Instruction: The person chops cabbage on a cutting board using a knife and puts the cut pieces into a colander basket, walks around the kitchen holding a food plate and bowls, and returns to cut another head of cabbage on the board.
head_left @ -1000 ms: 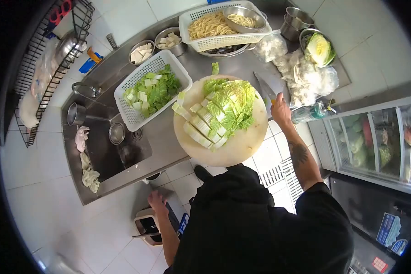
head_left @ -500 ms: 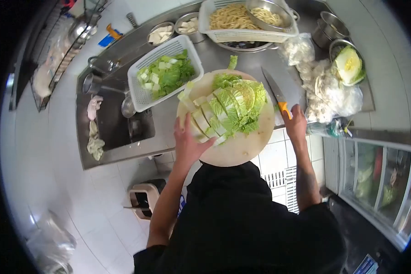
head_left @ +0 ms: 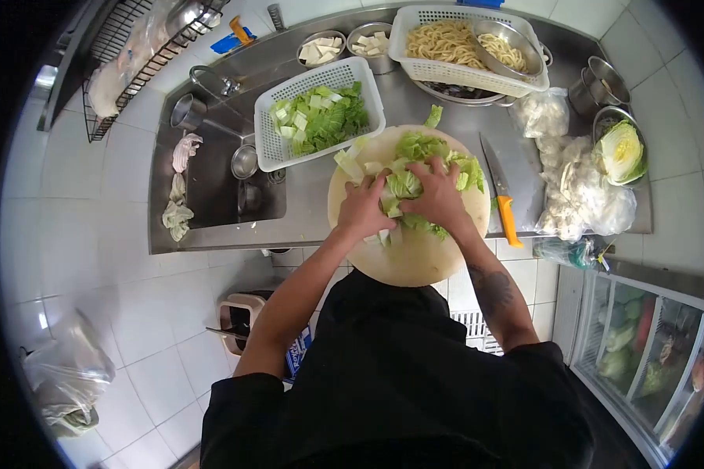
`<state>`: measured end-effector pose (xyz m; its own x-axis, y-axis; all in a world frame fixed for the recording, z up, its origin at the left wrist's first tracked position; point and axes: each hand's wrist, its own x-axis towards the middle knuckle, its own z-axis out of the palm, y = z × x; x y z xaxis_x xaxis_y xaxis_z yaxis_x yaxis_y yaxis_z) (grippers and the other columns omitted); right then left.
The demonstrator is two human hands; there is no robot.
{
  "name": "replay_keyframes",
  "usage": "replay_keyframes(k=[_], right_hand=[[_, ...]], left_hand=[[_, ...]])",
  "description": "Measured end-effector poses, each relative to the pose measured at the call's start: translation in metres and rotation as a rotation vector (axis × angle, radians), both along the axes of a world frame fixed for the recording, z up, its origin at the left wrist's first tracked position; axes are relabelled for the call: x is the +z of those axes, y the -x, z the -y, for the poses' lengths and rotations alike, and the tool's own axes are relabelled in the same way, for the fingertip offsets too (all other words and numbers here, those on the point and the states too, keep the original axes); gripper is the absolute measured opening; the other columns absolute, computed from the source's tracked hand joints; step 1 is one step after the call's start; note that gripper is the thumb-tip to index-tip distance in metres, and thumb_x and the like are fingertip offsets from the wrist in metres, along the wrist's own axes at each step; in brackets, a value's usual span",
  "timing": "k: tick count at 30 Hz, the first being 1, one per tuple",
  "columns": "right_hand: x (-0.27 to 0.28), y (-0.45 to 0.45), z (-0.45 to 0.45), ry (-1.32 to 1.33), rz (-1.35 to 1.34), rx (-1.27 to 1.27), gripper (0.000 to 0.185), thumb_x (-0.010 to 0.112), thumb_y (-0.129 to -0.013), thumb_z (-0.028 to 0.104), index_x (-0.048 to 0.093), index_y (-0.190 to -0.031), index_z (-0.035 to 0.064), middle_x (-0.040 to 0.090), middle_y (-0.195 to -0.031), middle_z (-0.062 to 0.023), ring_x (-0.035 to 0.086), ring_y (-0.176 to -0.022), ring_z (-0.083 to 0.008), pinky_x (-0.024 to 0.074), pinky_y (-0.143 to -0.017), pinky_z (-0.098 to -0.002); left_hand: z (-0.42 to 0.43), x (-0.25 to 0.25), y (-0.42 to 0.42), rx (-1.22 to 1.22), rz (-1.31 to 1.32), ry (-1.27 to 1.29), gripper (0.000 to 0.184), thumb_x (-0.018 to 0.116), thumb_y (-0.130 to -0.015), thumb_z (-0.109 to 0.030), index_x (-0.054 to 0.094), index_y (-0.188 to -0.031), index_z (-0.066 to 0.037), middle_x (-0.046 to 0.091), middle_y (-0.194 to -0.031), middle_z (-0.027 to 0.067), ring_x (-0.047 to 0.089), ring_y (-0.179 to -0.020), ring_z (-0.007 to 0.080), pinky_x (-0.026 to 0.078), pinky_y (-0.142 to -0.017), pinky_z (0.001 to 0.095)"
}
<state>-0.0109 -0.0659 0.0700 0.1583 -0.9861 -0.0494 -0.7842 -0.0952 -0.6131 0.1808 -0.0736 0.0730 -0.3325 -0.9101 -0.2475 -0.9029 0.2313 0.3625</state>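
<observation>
Chopped napa cabbage (head_left: 403, 186) lies heaped on a round cutting board (head_left: 403, 266) at the counter's front edge. Curved fingers of my left hand (head_left: 364, 207) press into the pile from its left side. From the right, my right hand (head_left: 440, 199) grips the same pile, fingers bent over the leaves. Part of the cabbage is hidden under both hands. Right of the board, a knife with an orange handle (head_left: 508, 221) rests on the counter, blade pointing away from me. Beyond the board to the left stands a white basket (head_left: 270, 152) holding cut cabbage.
A sink (head_left: 219, 195) is at the left. At the back are bowls of white pieces (head_left: 321, 51) and a basket of noodles (head_left: 446, 70). Plastic bags (head_left: 579, 187) and a halved cabbage (head_left: 622, 152) sit at the right, above a glass-fronted fridge (head_left: 649, 344).
My right hand has let go of the knife, now lying on the counter, and moved left onto the cabbage. My left hand has shifted inward, and the pile is gathered closer together.
</observation>
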Motion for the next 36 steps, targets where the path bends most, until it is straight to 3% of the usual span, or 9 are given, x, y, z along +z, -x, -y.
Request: replay_keyframes(k=[2, 8, 17, 20, 23, 25, 32, 34, 36], right_hand=[[0.003, -0.006, -0.004, 0.172, 0.048, -0.057, 0.069, 0.082, -0.058, 0.032, 0.062, -0.12, 0.0087, 0.057, -0.116, -0.0221, 0.045, -0.118, -0.041, 0.0247, -0.107, -0.0541], [0.009, -0.021, -0.017, 0.315, -0.025, -0.169, 0.051, 0.081, -0.06, 0.02, 0.063, -0.105, 0.0054, 0.062, -0.098, -0.0118, 0.055, -0.099, -0.0298, 0.0325, -0.092, -0.0503], [0.021, -0.05, -0.03, 0.275, -0.055, -0.485, 0.043, 0.079, -0.059, 0.01, 0.063, -0.098, 0.0022, 0.061, -0.095, -0.0136, 0.057, -0.093, -0.0322, 0.0353, -0.091, -0.0459], [0.015, -0.069, -0.031, 0.306, -0.122, -0.731, 0.051, 0.077, -0.065, 0.011, 0.064, -0.113, 0.0012, 0.063, -0.106, -0.0152, 0.056, -0.112, -0.0336, 0.0274, -0.106, -0.0554], [0.046, -0.083, -0.022, 0.384, 0.089, -0.827, 0.038, 0.07, -0.074, 0.002, 0.065, -0.112, 0.0009, 0.07, -0.099, -0.0175, 0.068, -0.092, -0.0311, 0.0519, -0.081, -0.0357], [0.073, -0.094, -0.015, 0.272, 0.037, -0.958, 0.035, 0.07, -0.077, 0.003, 0.065, -0.111, 0.0008, 0.07, -0.1, -0.0168, 0.068, -0.094, -0.0274, 0.0511, -0.083, -0.0364], [0.113, -0.138, 0.078, 0.407, 0.057, -0.803, 0.044, 0.069, -0.072, 0.006, 0.061, -0.114, -0.0041, 0.07, -0.092, -0.0222, 0.068, -0.089, -0.0355, 0.0528, -0.082, -0.0425], [0.088, -0.161, 0.127, 0.434, 0.181, -0.68, 0.042, 0.07, -0.068, 0.009, 0.062, -0.108, -0.0025, 0.069, -0.085, -0.0212, 0.068, -0.082, -0.0367, 0.0536, -0.072, -0.0435], [0.043, -0.189, 0.185, 0.499, 0.14, -0.689, 0.043, 0.073, -0.067, 0.019, 0.064, -0.105, -0.0007, 0.067, -0.094, -0.026, 0.066, -0.09, -0.0384, 0.0509, -0.081, -0.0485]], left_hand=[[0.0, 0.001, -0.001, 0.022, -0.03, -0.004, 0.106, 0.087, -0.053, -0.027, 0.034, -0.145, -0.019, 0.048, -0.134, 0.012, 0.047, -0.116, 0.0465, 0.055, -0.087, 0.0509], [0.002, -0.002, -0.006, -0.046, -0.123, 0.019, 0.091, 0.086, -0.056, -0.024, 0.044, -0.136, -0.014, 0.05, -0.128, 0.0111, 0.049, -0.115, 0.0433, 0.054, -0.089, 0.0481], [0.036, 0.004, -0.035, -0.369, -0.421, 0.088, 0.06, 0.08, -0.064, -0.019, 0.057, -0.12, -0.013, 0.052, -0.124, 0.0102, 0.052, -0.11, 0.0446, 0.054, -0.085, 0.0499], [0.058, 0.024, -0.033, -0.392, -0.513, 0.016, 0.052, 0.078, -0.066, -0.018, 0.061, -0.116, -0.014, 0.052, -0.124, 0.0105, 0.052, -0.109, 0.045, 0.053, -0.085, 0.0499], [0.068, 0.033, -0.026, -0.433, -0.587, 0.011, 0.051, 0.077, -0.067, -0.018, 0.062, -0.115, -0.015, 0.052, -0.124, 0.0102, 0.053, -0.109, 0.0434, 0.054, -0.084, 0.049], [0.08, 0.043, -0.02, -0.488, -0.655, 0.052, 0.051, 0.079, -0.067, -0.017, 0.063, -0.115, -0.014, 0.053, -0.123, 0.0104, 0.053, -0.106, 0.0424, 0.054, -0.084, 0.0492], [0.165, 0.079, -0.079, -0.472, -0.758, 0.161, 0.046, 0.08, -0.062, -0.007, 0.065, -0.105, -0.004, 0.059, -0.111, 0.0164, 0.059, -0.103, 0.0367, 0.051, -0.088, 0.0467], [0.2, 0.076, -0.114, -0.498, -0.757, 0.141, 0.043, 0.08, -0.062, -0.007, 0.065, -0.103, -0.002, 0.061, -0.108, 0.0175, 0.061, -0.1, 0.0358, 0.05, -0.088, 0.046], [0.23, 0.075, -0.154, -0.251, -0.607, 0.234, 0.052, 0.08, -0.064, -0.008, 0.064, -0.113, -0.002, 0.062, -0.113, 0.0186, 0.062, -0.101, 0.0348, 0.05, -0.088, 0.0421]])
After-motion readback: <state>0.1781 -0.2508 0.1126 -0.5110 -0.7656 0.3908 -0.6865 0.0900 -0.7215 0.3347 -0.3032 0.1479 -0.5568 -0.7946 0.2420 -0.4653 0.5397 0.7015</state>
